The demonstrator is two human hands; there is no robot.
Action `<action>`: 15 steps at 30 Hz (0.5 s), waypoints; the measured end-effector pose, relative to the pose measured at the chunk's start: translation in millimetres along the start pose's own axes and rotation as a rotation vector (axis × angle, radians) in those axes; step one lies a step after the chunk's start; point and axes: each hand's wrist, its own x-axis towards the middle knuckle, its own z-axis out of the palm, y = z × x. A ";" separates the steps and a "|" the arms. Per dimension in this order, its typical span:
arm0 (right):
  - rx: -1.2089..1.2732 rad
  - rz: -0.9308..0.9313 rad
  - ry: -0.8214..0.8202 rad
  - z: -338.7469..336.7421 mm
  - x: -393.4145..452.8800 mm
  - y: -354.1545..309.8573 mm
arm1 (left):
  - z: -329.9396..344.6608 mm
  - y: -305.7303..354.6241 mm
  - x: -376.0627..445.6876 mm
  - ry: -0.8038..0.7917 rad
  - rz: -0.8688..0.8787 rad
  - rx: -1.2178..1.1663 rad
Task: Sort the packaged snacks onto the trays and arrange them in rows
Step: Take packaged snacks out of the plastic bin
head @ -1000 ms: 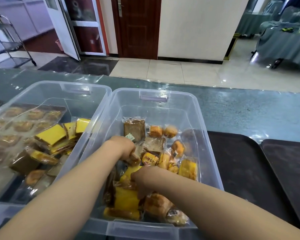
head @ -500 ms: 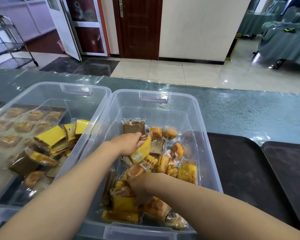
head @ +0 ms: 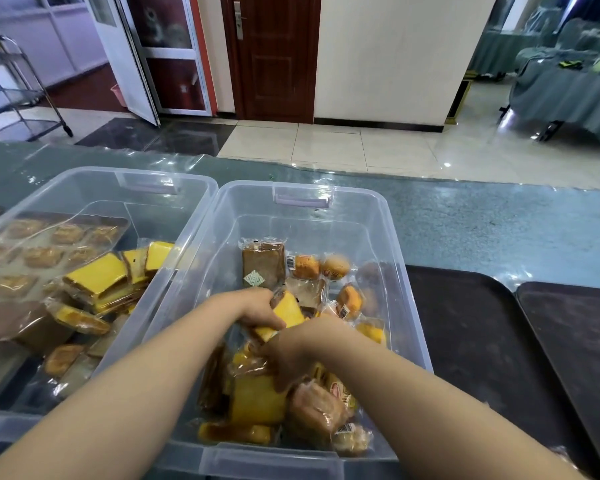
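Both hands down in the clear bin [head: 388, 216] on the counter [head: 482, 230], left hand [head: 257, 308] closed round a yellow cake pack [head: 288, 315], right hand [head: 288, 355] gripping wrapped snacks [head: 253, 367] w/ curled fingers, dark trays [head: 465, 341] just beside.

A brown door [head: 276, 57] stands beyond the tiled floor [head: 326, 147], a metal cart [head: 18, 95] leftward.

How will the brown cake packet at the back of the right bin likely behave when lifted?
The brown cake packet looks soft and flat, so probably light and a little floppy. Its glossy wrapper may slip. Squeezing could crush it.
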 end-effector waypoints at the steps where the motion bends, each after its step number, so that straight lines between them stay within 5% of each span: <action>1: 0.054 0.023 -0.003 -6.0 -5.5 6.9 | -0.4 1.0 -2.6 -0.022 0.004 0.057; 8: 0.316 0.117 0.102 -25.5 -44.4 65.1 | -5.8 3.9 -13.5 -0.127 0.066 0.240; 15: 0.744 0.088 0.550 -21.7 -98.9 98.4 | -17.3 3.5 -9.9 0.140 0.173 -0.034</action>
